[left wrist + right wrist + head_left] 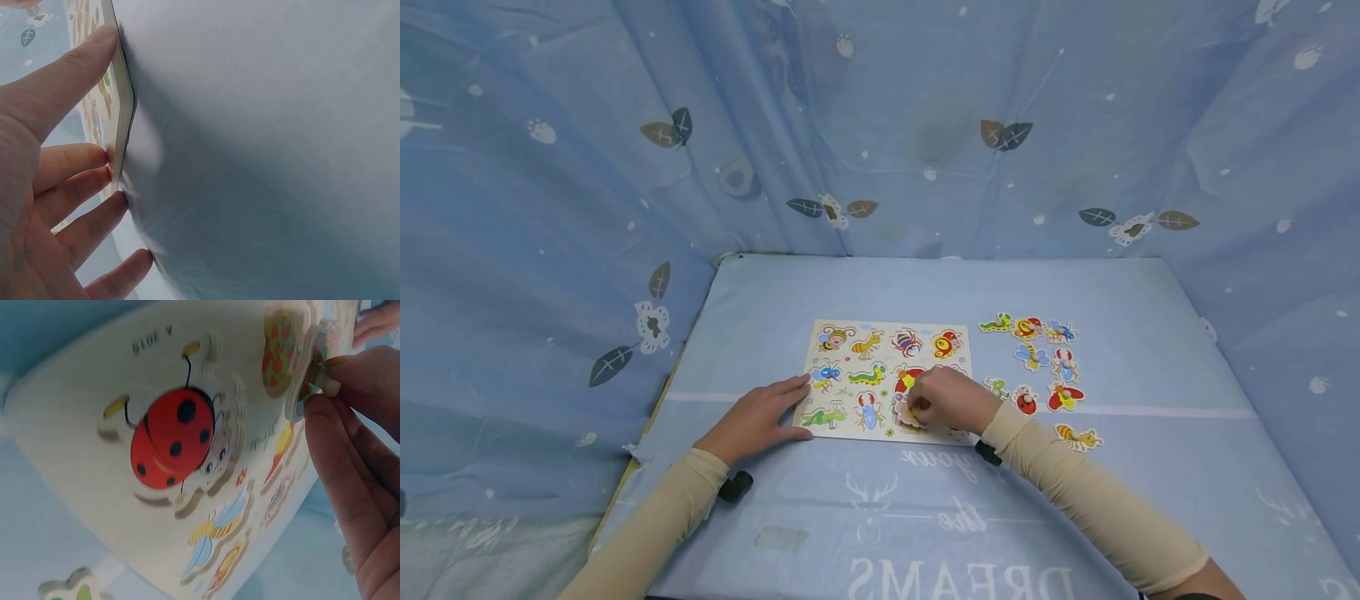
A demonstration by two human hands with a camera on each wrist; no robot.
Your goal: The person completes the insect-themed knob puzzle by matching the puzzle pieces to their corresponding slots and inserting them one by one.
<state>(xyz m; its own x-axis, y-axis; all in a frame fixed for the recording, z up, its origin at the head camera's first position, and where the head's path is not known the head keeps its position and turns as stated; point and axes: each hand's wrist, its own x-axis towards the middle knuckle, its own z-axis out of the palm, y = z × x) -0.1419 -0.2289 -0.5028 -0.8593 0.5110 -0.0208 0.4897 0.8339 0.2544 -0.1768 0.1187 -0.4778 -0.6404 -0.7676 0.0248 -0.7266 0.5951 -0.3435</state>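
A wooden peg puzzle board (850, 357) with printed insects lies flat. At its lower right, my right hand (951, 398) pinches a puzzle piece (300, 387) by its small wooden knob (328, 382) between thumb and finger. That piece is tilted, seen nearly edge-on in the right wrist view, close over the board beside a red-spotted green picture (279, 353). A printed ladybug (174, 439) shows near the board's corner. Along the left edge, my left hand (760, 419) rests with fingers spread; its thumb (78, 69) and fingertips touch the board's side.
Right of the board lie several loose knobbed pieces, among them a caterpillar (997, 323), a dragonfly (1032, 357), a beetle (1065, 365), a ladybug (1025, 400) and a bee (1078, 437). Blue patterned cloth (880, 287) covers the table, and blue curtains (910, 125) hang around it.
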